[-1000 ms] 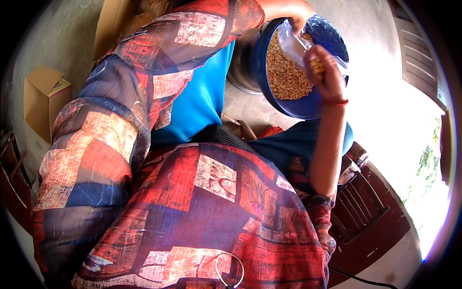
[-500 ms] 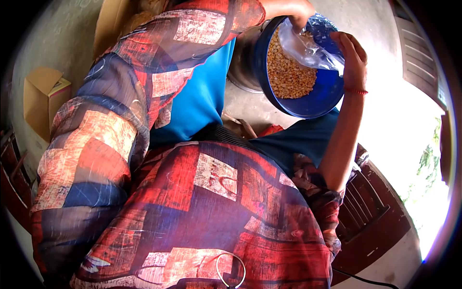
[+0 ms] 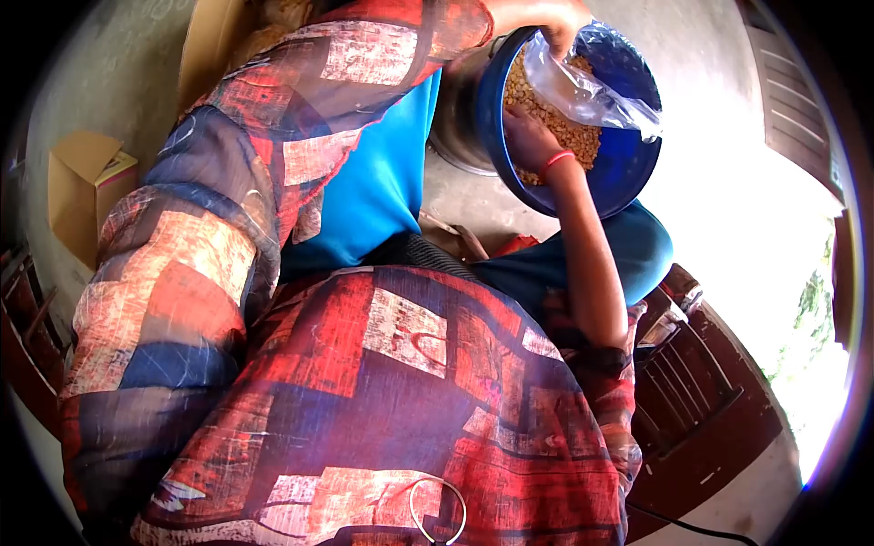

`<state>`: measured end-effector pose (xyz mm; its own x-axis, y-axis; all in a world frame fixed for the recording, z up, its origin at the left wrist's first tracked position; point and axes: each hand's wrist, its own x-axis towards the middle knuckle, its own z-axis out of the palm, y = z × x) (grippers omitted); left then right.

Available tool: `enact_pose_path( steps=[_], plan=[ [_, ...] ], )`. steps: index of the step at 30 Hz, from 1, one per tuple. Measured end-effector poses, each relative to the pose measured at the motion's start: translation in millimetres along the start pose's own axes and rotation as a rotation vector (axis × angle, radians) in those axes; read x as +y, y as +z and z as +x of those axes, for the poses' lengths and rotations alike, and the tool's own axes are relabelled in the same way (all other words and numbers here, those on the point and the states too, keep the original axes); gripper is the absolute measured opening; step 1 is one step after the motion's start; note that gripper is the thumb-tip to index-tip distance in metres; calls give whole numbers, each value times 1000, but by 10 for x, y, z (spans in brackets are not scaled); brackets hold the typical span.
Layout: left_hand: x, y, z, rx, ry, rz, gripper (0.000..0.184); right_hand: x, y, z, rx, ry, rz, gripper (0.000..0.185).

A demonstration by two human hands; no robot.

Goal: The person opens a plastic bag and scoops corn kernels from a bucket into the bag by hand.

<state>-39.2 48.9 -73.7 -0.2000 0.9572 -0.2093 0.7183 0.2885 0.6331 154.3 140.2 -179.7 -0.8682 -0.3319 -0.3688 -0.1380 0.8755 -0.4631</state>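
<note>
A blue tub [image 3: 628, 168] tilts toward me at the upper right, with a heap of yellow-orange grains [image 3: 583, 150] inside that look like dried corn kernels. My left hand [image 3: 566, 35] is closed at the far rim, pinching the edge of a clear plastic bag [image 3: 583, 98]. The bag hangs over the grains, and I cannot make out anything in it. Down in the tub, my right hand [image 3: 533, 144] with a red wristband reaches into the grains near the left wall. Its fingertips are hidden by the grains and shadow.
A shiny metal container [image 3: 460, 127] stands under or behind the tub on its left. An opened cardboard box [image 3: 77, 196] is at the far left, and a larger cardboard piece [image 3: 209, 45] rises at the top. A dark red plastic chair [image 3: 692, 391] is at the right.
My right hand has let go of the plastic bag's right edge and moved left and down into the grains. My left hand still grips the bag.
</note>
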Motion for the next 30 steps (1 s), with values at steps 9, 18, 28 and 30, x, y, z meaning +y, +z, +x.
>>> enact_pose_path(
  steps=[9, 18, 28, 30],
  plan=[
    [-26, -25, -26, -37, -64, -29, 33, -12, -93, -109, -260, 174, 137, 30],
    [19, -65, -4, -85, -102, -30, 34, -297, -721, -338, -86, 533, 1053, 22],
    [19, -46, -17, -92, -115, -18, 35, -281, -1688, -351, 470, -11, 1450, 22],
    [28, -47, -28, -84, -116, -25, 34, 31, -1831, -304, 325, -128, 1546, 21]
  ],
)
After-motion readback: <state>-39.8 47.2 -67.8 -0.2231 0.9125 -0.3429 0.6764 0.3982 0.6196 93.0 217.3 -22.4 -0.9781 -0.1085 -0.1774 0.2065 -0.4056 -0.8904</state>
